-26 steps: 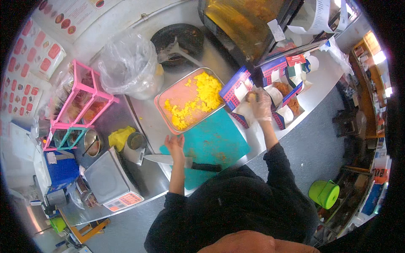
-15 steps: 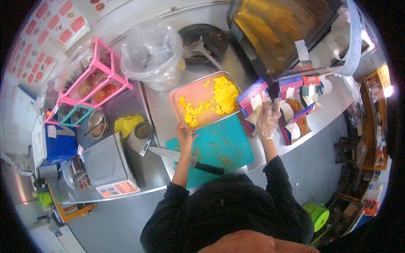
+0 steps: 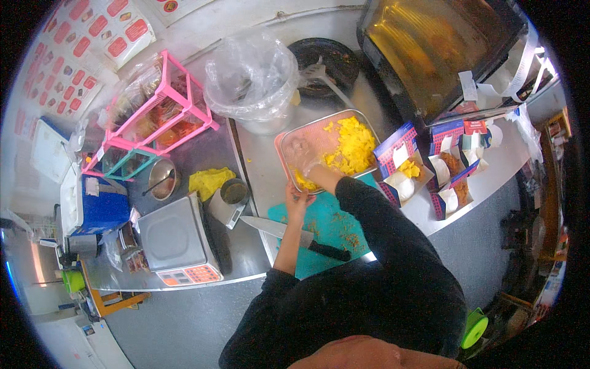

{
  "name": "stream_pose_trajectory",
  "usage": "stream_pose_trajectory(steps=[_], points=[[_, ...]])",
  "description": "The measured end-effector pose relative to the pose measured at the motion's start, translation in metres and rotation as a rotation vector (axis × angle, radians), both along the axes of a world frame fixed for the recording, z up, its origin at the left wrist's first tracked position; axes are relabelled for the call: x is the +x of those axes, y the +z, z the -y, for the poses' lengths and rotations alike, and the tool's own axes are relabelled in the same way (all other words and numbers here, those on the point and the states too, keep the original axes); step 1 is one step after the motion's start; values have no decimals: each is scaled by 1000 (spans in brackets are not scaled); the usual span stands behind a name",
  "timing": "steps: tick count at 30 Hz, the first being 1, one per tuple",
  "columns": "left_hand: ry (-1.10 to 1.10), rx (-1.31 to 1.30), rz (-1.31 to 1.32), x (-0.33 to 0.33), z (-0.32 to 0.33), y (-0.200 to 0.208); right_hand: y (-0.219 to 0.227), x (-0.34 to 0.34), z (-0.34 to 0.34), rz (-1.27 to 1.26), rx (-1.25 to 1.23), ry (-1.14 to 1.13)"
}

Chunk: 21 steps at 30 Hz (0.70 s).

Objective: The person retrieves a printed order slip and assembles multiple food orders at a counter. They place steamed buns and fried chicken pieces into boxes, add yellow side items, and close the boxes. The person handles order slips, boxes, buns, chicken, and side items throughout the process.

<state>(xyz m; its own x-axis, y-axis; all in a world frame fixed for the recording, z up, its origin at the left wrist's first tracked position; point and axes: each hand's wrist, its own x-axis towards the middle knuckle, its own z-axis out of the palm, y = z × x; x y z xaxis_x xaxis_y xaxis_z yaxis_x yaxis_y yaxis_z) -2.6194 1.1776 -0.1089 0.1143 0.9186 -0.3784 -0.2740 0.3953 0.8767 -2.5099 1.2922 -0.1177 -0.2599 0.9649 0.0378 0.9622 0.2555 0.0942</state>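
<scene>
The gloved fingers of the right hand [image 3: 302, 155] are spreading no clear outline: they are blurring inside the clear film, down in the left end of the tray [image 3: 321, 136], and I cannot tell whether they are grasping anything. The bare fingers of the left hand [image 3: 297, 200] are curling loosely at the tray's near left corner, by the rim; whether they are gripping it, I cannot tell. The yellow food [image 3: 351, 147] is lying inside the tray, its main heap filling the right end and a thinner strip trailing along the near side toward the left hand. From the gloved fingers, then, the heap is sitting to the right, along the tray's long axis, which is running from near left to far right; the right hand is being the nearer one to it, its forearm crossing the near rim. Under the tray's near side, the teal board [image 3: 335, 219] is spreading toward the person, and the knife [image 3: 329, 250] is lying across its left part, passing beneath the left forearm. To the tray's right, an open box [image 3: 388, 154] is holding more yellow food, with other boxes [image 3: 444, 206] standing farther right. Beyond the tray, a black pan [image 3: 338, 58] is resting.
</scene>
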Motion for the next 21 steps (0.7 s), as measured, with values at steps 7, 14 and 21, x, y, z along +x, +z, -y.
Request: stream_pose_trajectory(steps=[7,14,21], points=[[-3,9,44,7,3,1,56,51,45,-149,-431,114],[-31,-58,110,6,2,11,42,130,11,127,198,-97],[89,-60,127,16,3,-4,39,100,43,78,-317,-307]])
